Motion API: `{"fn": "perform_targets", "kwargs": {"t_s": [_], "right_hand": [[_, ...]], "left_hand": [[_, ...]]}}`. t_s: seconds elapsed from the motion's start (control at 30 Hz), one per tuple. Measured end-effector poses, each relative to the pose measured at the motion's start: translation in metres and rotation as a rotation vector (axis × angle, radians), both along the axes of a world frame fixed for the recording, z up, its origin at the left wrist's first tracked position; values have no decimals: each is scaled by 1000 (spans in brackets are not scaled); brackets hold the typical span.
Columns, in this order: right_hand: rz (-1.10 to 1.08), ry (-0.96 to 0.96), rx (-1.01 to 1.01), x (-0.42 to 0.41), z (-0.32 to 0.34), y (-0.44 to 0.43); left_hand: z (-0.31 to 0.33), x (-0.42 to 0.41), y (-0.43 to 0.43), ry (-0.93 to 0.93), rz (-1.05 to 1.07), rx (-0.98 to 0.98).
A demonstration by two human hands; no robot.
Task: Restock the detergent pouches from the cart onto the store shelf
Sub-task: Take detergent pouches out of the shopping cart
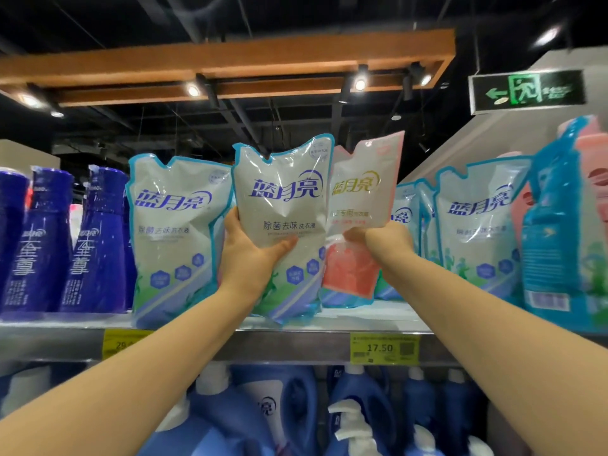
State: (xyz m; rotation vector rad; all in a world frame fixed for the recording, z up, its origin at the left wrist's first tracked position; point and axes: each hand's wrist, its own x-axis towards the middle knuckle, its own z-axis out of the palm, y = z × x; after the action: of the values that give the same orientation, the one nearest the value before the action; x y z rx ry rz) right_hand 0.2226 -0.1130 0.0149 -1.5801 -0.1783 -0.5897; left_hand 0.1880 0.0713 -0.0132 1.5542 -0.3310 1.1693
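Blue-trimmed detergent pouch, gripped in the left hand, upright at the shelf front; right hand pinches a pink pouch just beside it (shelved pouches flank both). Dark blue bottles at left; exit sign overhead.

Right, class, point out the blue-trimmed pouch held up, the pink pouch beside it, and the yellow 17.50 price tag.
held blue-trimmed pouch (pixel 283 215): head view, centre of its front.
pink pouch (pixel 358 205): head view, pale upper front.
yellow price tag (pixel 383 348): head view, on the printed 17.50.
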Motion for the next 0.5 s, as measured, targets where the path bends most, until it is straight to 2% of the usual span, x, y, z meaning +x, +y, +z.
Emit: {"fn": "perform_targets", "kwargs": {"t_s": [0.13, 0.3, 0.5], "right_hand": [[-26, -115, 33, -27, 14, -14], [-128, -273, -59, -73, 22, -34], [-371, -289, -220, -146, 16, -64]], "left_hand": [[18, -16, -15, -96, -53, -30], [43, -43, -34, -197, -70, 8], [38, -83, -70, -222, -224, 6]]}}
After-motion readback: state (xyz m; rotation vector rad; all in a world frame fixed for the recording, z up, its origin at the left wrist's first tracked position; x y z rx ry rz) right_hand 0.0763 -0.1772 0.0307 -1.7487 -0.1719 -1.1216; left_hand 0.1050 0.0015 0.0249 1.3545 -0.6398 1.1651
